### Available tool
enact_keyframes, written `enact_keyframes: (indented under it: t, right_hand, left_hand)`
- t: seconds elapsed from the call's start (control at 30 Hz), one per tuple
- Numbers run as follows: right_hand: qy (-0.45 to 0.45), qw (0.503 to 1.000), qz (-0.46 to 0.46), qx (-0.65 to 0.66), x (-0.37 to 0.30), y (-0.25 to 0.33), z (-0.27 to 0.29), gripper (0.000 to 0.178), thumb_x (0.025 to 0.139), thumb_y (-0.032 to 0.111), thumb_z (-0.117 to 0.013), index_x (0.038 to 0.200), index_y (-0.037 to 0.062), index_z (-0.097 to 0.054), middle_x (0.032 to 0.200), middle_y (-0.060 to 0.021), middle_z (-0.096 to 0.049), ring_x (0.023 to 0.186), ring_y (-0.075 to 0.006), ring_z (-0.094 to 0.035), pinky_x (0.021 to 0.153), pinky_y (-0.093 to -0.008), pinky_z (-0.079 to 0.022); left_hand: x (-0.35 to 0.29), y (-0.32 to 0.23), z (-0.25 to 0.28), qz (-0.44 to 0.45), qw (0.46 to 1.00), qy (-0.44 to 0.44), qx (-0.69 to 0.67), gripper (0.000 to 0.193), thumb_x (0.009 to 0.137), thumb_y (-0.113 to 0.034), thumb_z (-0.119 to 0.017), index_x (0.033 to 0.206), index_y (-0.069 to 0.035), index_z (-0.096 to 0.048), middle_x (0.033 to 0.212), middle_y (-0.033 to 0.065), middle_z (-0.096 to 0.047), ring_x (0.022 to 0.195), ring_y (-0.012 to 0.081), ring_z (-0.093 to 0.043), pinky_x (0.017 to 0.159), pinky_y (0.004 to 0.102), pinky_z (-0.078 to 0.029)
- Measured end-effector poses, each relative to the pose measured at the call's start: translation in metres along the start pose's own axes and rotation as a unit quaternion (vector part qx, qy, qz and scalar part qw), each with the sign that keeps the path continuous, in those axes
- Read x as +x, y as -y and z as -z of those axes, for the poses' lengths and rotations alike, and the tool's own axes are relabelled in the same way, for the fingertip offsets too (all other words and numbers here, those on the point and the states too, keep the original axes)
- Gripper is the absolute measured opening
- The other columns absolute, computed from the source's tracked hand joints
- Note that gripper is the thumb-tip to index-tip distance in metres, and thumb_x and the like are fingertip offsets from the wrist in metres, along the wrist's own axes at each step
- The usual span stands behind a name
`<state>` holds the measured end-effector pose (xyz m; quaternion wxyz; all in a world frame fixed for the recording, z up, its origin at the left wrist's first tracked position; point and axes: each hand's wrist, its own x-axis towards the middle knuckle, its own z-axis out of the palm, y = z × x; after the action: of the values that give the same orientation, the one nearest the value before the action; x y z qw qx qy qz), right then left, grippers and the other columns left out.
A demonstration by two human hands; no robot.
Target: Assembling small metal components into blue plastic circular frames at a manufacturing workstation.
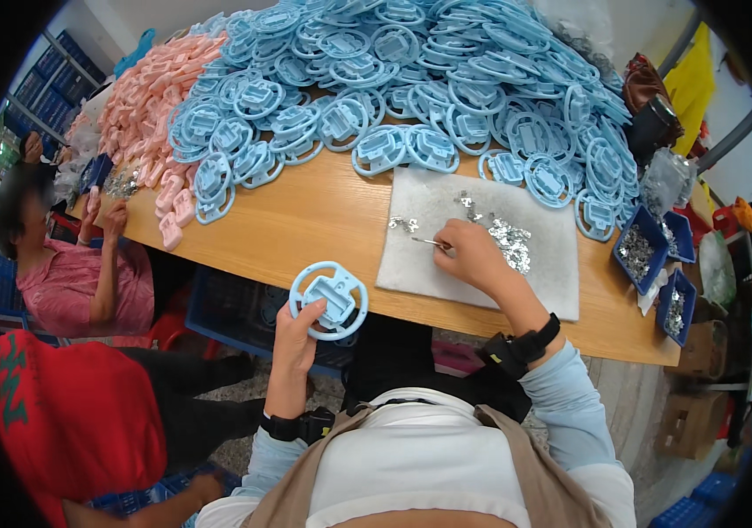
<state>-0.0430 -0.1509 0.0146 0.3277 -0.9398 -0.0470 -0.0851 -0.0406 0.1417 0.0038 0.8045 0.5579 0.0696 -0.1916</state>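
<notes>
My left hand holds a light blue plastic wheel-shaped part upright over the near edge of the wooden table. My right hand rests on a grey felt pad and grips thin metal tweezers whose tips point left toward a few small shiny metal pieces. A larger scatter of these metal pieces lies on the pad just right of that hand.
A big heap of blue wheel parts covers the far table, with pink parts at its left. Small blue bins of metal pieces stand at the right edge. Another person in pink sits at left; a red garment lies nearer.
</notes>
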Motion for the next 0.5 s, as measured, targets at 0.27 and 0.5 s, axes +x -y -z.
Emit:
enact_keyframes:
  t: [0.27,0.5]
  right_hand:
    - [-0.074,0.982,-0.139,0.101,-0.029,-0.002,0.002,0.014,0.072,0.011,-0.063,0.08,-0.0014,-0.063,0.072,-0.0117,-0.059,0.063,-0.0273,-0.056,0.059,-0.033,-0.045]
    - [-0.164,0.984,-0.068,0.032,-0.024,-0.007,-0.02,0.012,0.072,0.007,-0.064,0.082,-0.0001,-0.064,0.071,-0.0112,-0.059,0.056,-0.0215,-0.055,0.053,-0.031,-0.043]
  left_hand:
    - [0.027,0.004,-0.052,0.025,0.995,0.093,0.0,0.041,0.075,-0.013,-0.065,0.112,-0.001,-0.051,0.092,0.0053,-0.058,0.076,0.0098,-0.058,0.059,0.0198,-0.046]
    - [0.038,0.009,-0.065,0.082,0.986,0.143,-0.002,0.032,0.08,-0.012,-0.061,0.109,-0.001,-0.053,0.089,0.0042,-0.06,0.076,0.0096,-0.059,0.061,0.0223,-0.049]
